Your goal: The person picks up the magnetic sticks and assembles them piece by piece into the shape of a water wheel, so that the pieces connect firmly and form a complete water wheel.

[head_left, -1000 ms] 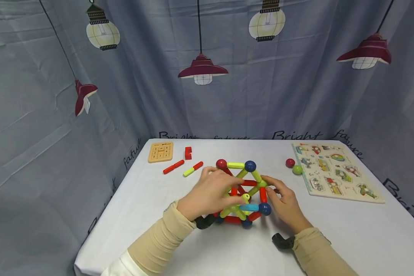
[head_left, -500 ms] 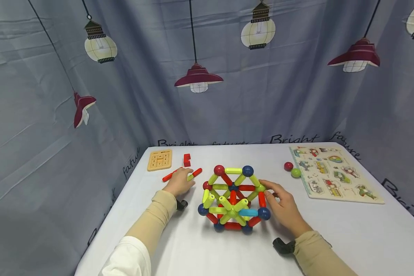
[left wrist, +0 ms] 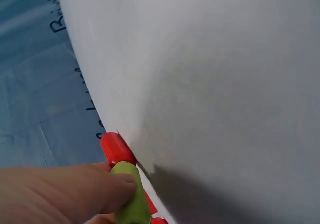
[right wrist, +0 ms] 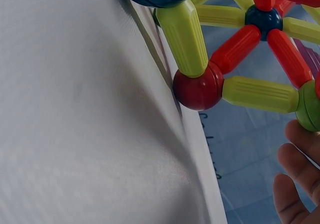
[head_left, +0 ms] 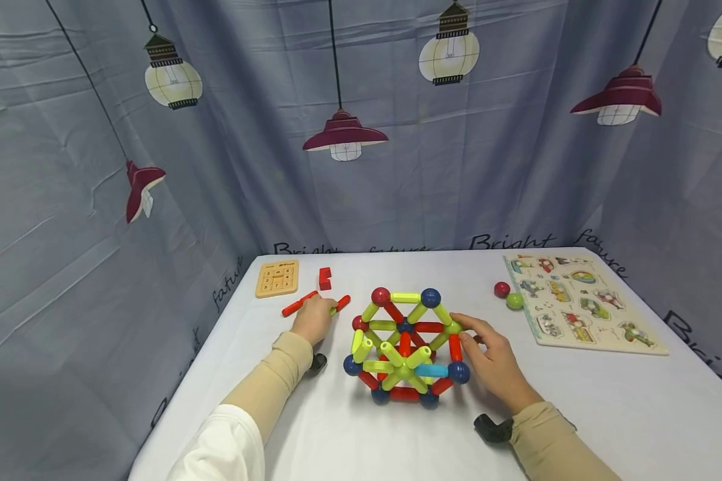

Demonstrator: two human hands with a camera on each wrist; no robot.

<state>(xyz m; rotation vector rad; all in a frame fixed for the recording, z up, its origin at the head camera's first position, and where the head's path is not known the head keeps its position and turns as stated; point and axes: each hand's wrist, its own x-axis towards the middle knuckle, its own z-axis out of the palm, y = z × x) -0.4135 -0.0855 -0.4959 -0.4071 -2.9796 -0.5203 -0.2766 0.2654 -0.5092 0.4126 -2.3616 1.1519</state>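
Note:
A ball-and-stick magnetic building structure (head_left: 404, 354) of green, red and one light blue stick with coloured balls stands mid-table. My right hand (head_left: 495, 361) is at its right side, thumb and index finger at the green ball (head_left: 453, 328); in the right wrist view a fingertip touches this green ball (right wrist: 310, 106), other fingers loosely bent. My left hand (head_left: 315, 319) reaches to the back left. In the left wrist view, its thumb and fingers pinch a green magnetic stick (left wrist: 134, 199), with a red stick (left wrist: 118, 148) joined end to end. The hand partly covers the green stick in the head view.
Two red sticks (head_left: 292, 307) lie in line beside the left hand. Behind are a red block (head_left: 325, 278) and a wooden number board (head_left: 277, 278). A red ball (head_left: 502, 289) and a green ball (head_left: 515, 301) lie near a picture puzzle board (head_left: 586, 304) at right.
My left hand has left the structure, moved to the back left and taken hold of the green stick. My right hand stays at the green ball. The head view has shifted slightly.

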